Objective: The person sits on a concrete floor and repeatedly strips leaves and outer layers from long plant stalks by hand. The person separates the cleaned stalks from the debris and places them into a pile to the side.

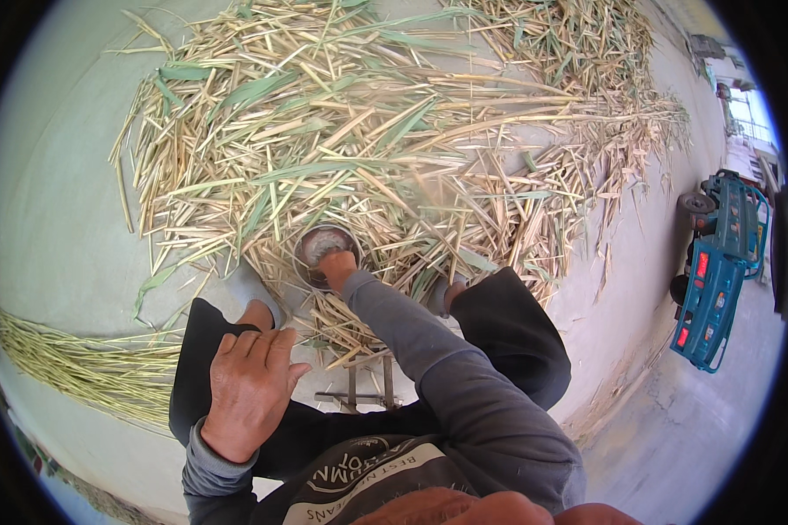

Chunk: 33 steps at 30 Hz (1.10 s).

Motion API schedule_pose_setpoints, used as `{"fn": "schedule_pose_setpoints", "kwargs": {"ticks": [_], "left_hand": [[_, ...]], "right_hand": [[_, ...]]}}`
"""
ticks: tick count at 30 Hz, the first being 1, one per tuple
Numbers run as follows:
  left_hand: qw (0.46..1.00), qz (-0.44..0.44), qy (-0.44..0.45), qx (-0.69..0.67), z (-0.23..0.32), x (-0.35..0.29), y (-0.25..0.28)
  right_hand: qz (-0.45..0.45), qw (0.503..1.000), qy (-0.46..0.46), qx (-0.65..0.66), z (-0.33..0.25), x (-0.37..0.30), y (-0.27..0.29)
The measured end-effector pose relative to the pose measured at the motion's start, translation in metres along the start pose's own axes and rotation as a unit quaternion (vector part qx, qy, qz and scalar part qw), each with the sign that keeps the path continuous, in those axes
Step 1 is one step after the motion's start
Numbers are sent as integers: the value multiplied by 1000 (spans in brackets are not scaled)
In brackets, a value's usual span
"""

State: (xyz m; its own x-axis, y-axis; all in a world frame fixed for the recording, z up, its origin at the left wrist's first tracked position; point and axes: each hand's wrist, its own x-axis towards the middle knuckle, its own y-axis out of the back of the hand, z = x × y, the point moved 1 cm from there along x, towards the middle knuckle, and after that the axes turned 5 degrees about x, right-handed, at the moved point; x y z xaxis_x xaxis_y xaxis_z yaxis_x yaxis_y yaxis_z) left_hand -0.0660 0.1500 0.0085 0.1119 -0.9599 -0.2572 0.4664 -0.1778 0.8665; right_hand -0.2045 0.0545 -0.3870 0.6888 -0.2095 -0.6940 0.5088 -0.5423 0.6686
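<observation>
The person's right hand (339,265) reaches down into a round metal bowl (305,248), which sits low between the feet at the near edge of a wide spread of cut stalks (280,131). Something pale lies inside the bowl. The fingers of that hand are hidden in it, so whether they are spread or pinching anything cannot be told.

The left hand (251,385) rests palm down over the left knee, holding nothing; its fingers lie extended side by side and the thumb stands apart.

The stalks are mostly straw-coloured, with green leaves mixed among them, and cover much of the pale floor (70,188) ahead and to the right. Just in front of the person, below the bowl, more stalk pieces lie beside a small wooden frame (353,391). A bundle of thin yellow-green stems (87,365) lies on the floor to the left. Well apart on the far right stands a blue cargo vehicle (718,262).
</observation>
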Motion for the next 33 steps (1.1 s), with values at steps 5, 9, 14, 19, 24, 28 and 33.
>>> {"fn": "schedule_pose_setpoints", "kwargs": {"ticks": [5,9,14,19,24,28,33], "left_hand": [[1000,6,-7,9,0,5,-4],[1000,-16,-10,8,3,12,-8],[999,-38,-12,9,6,23,-10],[998,-69,-3,6,5,32,-15],[997,-71,-2,21,5,34,-17],[999,-21,-13,34,6,30,-15],[998,7,-16,68,6,23,-15]], "right_hand": [[81,990,70,91,50,-8,46],[343,888,72,299,131,-13,117],[542,773,-208,256,263,24,138],[440,519,-193,707,321,70,109],[327,364,-205,848,336,49,155],[291,383,131,867,359,-27,247],[323,470,110,814,373,-134,339]]}}
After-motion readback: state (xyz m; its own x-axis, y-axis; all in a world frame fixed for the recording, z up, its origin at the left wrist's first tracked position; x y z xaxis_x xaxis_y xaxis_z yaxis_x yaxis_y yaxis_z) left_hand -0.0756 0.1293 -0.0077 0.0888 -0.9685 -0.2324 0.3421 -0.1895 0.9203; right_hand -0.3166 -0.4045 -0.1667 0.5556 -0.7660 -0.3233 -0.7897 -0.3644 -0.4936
